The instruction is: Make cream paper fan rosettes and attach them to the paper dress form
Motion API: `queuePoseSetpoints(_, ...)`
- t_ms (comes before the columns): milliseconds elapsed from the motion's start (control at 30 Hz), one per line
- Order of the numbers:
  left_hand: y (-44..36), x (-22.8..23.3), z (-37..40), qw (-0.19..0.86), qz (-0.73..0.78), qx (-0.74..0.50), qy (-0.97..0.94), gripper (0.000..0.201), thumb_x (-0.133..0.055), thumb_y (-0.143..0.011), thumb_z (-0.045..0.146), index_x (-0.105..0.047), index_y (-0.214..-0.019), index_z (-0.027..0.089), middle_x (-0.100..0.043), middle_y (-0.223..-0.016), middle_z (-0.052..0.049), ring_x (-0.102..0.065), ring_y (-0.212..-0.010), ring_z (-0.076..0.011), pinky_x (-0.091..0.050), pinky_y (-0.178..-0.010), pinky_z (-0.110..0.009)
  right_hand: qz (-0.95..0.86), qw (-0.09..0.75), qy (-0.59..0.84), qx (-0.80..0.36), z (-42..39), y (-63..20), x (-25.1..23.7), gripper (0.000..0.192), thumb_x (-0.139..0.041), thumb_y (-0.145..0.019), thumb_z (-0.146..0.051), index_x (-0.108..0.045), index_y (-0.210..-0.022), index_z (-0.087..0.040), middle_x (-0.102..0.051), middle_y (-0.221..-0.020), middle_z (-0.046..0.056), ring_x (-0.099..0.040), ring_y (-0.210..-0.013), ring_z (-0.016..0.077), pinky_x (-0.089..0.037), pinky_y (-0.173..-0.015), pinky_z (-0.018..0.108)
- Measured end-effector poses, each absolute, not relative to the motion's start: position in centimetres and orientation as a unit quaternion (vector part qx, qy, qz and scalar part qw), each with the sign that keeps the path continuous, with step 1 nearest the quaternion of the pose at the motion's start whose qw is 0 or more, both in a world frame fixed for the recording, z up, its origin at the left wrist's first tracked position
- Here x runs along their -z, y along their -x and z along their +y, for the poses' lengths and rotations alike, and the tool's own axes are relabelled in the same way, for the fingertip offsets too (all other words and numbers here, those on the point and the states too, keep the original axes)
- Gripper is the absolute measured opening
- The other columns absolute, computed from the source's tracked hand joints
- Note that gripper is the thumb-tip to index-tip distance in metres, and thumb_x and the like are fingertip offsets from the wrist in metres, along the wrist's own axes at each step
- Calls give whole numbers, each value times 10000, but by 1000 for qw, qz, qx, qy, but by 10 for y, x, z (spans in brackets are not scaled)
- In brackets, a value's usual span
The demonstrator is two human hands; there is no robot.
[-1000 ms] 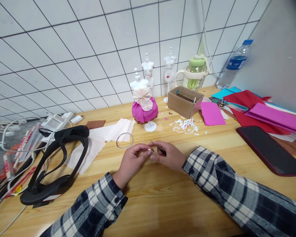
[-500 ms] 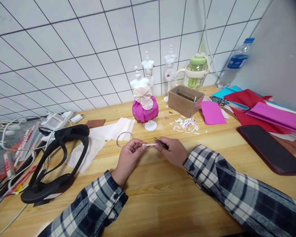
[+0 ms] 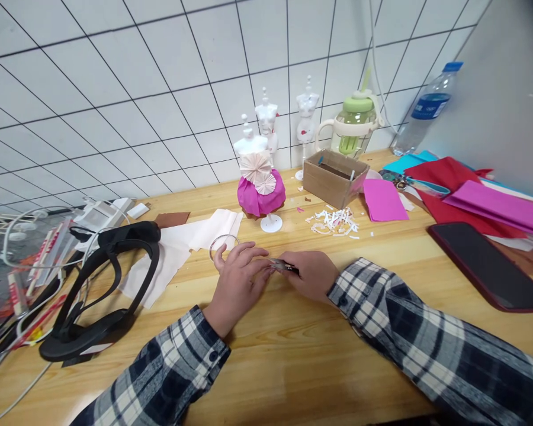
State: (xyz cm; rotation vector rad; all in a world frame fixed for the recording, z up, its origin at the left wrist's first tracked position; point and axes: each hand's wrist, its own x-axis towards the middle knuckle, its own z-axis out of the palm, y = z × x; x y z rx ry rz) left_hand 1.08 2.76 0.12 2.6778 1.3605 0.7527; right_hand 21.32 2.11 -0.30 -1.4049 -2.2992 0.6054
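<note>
My right hand (image 3: 313,273) is closed around small dark-handled snips (image 3: 288,267), whose metal blades point left to my other hand's fingertips. My left hand (image 3: 240,284) faces back-up, its thumb and index finger pinched at the blade tips while the other fingers are raised. A pale pink paper strip is pinched there, mostly hidden behind the fingers. Beyond the hands stands a white mini dress form (image 3: 251,145) with a magenta crepe-paper skirt (image 3: 261,194) and pale pleated paper rosettes (image 3: 256,168). A thin ring (image 3: 224,236) lies just behind my left hand.
Paper scraps (image 3: 335,221) lie before a cardboard box (image 3: 331,183). Pale crepe paper (image 3: 173,251) and a black headset-like frame (image 3: 102,296) are left; a phone (image 3: 488,266), coloured paper (image 3: 506,204) and bottle (image 3: 430,109) right. Two more dress forms (image 3: 307,112) stand behind.
My left hand has turned over, its fingers lifting and moving right over the paper strip, which is now mostly covered. The snips' blades, seen apart before, now lie against the left fingertips.
</note>
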Motion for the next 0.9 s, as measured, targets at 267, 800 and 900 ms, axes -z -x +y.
queuePoseSetpoints(267,-12,-1,27,87,428,-263,-861,105,-626,-856,282,-725,-890,273,-732,-1031,-37,-601,-1099,-272,-156,-1102,-544,-807,221,498,-226,22,-215,6,217,-523,-931,-365,-632,-841,-200,-669,-745,13,-528,-636,140,-250,-575,260)
queuePoseSetpoints(800,-12,-4,31,208,456,-350,-791,124,-647,-861,307,-731,-820,226,-743,-899,-55,-641,-918,-222,-426,-946,-416,-733,326,525,-284,19,-215,2,269,-392,-975,-446,-491,-1054,-209,-642,-830,19,-581,-693,172,-347,-634,273)
queuePoseSetpoints(900,-11,-2,34,322,497,-413,-692,153,-669,-847,345,-720,-833,201,-723,-910,-54,-648,-884,-197,-488,-844,-327,-732,302,528,-307,17,-212,1,286,-247,-1014,-400,-460,-990,-211,-602,-781,22,-573,-698,189,-349,-640,288)
